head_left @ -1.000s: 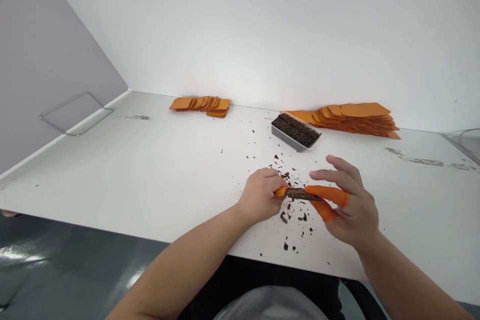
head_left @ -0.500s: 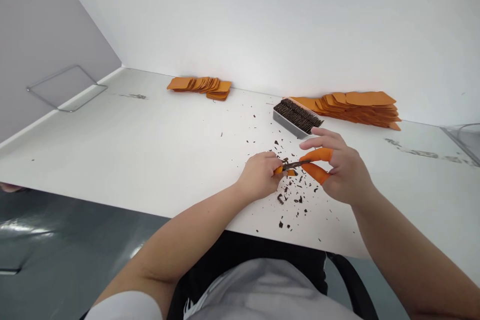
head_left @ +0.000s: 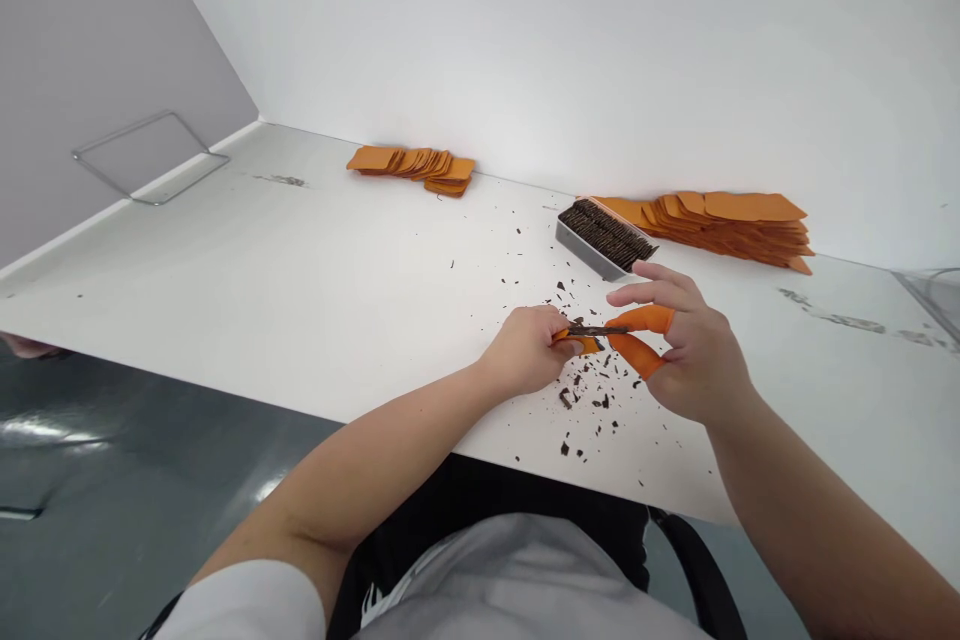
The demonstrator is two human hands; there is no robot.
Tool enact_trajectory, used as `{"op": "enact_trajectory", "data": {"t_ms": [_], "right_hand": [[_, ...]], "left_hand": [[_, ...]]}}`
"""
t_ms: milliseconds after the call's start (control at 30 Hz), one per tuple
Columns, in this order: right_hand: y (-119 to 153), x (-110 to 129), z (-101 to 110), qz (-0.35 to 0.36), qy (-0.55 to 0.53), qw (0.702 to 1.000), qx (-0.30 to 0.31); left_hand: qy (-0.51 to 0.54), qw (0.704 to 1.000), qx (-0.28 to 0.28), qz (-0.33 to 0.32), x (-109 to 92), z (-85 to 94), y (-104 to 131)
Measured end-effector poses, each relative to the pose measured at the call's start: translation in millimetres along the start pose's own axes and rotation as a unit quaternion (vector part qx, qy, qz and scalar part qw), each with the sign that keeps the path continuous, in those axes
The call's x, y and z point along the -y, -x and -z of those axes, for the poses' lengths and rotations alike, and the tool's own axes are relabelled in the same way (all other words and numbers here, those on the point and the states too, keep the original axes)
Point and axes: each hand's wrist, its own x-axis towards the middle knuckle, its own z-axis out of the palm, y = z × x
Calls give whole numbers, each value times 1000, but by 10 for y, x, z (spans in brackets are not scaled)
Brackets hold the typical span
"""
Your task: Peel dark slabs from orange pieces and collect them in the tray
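A thin dark brown strip (head_left: 595, 330) with ragged edges stretches between my two hands over the table. My left hand (head_left: 525, 350) is closed on its left end. Orange material (head_left: 590, 346) shows at these fingertips; I cannot tell whether it is a finger cover or a separate piece. My right hand (head_left: 694, 345) wears orange covers on thumb and index finger and pinches the strip's right end, its other fingers stretched out. Dark flakes (head_left: 566, 398) lie scattered below and around both hands. Just beyond my right hand, a metal tin (head_left: 589, 248) holds many similar dark strips in rows.
Along the back wall lie a long row of overlapping orange flat pieces (head_left: 742, 220) on the right and a smaller row of orange pieces (head_left: 412, 163) further left. A wire frame (head_left: 154, 160) stands at the left panel. The white table (head_left: 300, 290) has its front edge close to my body.
The strip between my hands is now more level. Both hands keep their hold, and the whole view has shifted slightly.
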Motion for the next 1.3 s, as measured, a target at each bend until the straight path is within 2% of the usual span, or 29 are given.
{"op": "enact_trajectory", "data": {"t_ms": [133, 233, 533, 1300], "right_hand": [[-4, 11, -3, 7, 9, 1000, -7], [16, -34, 3, 6, 12, 1000, 0], [34, -113, 29, 13, 3, 999, 37], [61, -217, 41, 4, 35, 996, 78]], "left_hand": [[67, 997, -6, 45, 6, -8, 10], [76, 995, 6, 68, -7, -11, 18], [-7, 1000, -10, -16, -10, -21, 14], [-6, 1000, -12, -24, -6, -18, 8]]}}
